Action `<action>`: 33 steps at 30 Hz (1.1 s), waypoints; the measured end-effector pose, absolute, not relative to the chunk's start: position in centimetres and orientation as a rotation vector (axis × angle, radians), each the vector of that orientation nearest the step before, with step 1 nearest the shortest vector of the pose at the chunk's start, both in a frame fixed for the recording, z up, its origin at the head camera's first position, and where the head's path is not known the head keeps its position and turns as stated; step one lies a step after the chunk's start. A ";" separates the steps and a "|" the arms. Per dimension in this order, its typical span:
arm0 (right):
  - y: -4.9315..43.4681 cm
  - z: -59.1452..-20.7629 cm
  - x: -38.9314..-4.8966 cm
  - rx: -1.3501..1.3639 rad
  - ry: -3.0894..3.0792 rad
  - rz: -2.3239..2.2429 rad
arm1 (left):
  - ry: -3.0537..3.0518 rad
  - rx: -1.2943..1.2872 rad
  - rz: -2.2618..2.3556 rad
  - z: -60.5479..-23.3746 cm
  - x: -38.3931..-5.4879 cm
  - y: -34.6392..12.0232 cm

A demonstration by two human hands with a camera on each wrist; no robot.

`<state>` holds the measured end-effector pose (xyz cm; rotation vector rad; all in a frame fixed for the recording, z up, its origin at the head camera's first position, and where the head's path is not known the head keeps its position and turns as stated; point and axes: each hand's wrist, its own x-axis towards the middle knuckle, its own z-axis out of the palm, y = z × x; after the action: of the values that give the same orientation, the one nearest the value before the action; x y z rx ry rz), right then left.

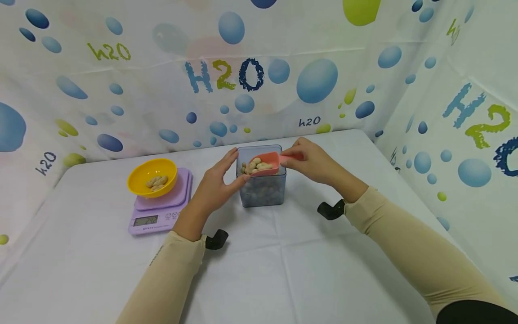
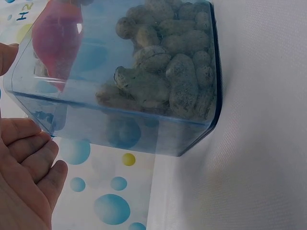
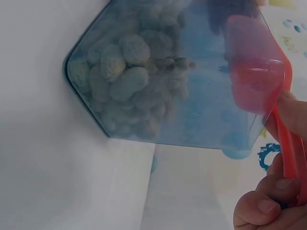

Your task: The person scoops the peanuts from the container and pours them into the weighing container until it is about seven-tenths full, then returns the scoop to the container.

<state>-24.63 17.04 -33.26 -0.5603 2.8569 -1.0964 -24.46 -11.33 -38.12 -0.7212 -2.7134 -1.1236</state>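
In the head view a clear bluish plastic container (image 1: 263,191) stands on the table, holding unshelled peanuts (image 2: 158,72) in its lower part. My right hand (image 1: 313,159) grips the handle of a red-orange scoop (image 1: 270,158). The scoop's bowl sits at the container's mouth, loaded with peanuts (image 1: 256,166). Through the container wall, the right wrist view shows the scoop (image 3: 254,67) near the rim. My left hand (image 1: 212,186) is at the container's left side, its fingers extended along the wall and its thumb near the front rim. The left wrist view shows these fingertips (image 2: 45,139) by the container's corner.
To the left, a purple kitchen scale (image 1: 162,220) with a lit display carries a yellow bowl (image 1: 135,184) with several peanuts in it. A white cloth covers the table, and a patterned curtain (image 1: 162,90) hangs behind it.
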 end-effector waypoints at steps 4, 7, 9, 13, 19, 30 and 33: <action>16.9 -33.1 -24.7 -0.551 2.840 -1.118 | -2.713 -0.719 -1.132 -38.1 -24.4 -11.5; 16.7 -32.9 -24.7 -0.544 2.838 -1.119 | -2.717 -0.718 -1.143 -38.0 -24.4 -11.7; 16.6 -32.8 -24.7 -0.548 2.840 -1.117 | -2.722 -0.718 -1.149 -38.0 -24.3 -11.7; 16.4 -32.7 -24.7 -0.562 2.845 -1.114 | -2.731 -0.716 -1.149 -37.8 -24.2 -11.8; 16.2 -32.3 -24.9 -0.582 2.861 -1.118 | -2.744 -0.708 -1.141 -37.6 -24.0 -11.9; 16.1 -31.3 -25.4 -0.627 2.903 -1.096 | -2.746 -0.720 -1.060 -37.2 -24.0 -12.5; 15.8 -30.8 -25.6 -0.671 2.910 -1.093 | -2.746 -0.695 -1.043 -36.7 -23.9 -13.0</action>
<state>-25.61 15.78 -30.84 -0.6709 2.9102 -1.0935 -23.93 -12.96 -36.72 -0.6952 -2.7463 -1.0433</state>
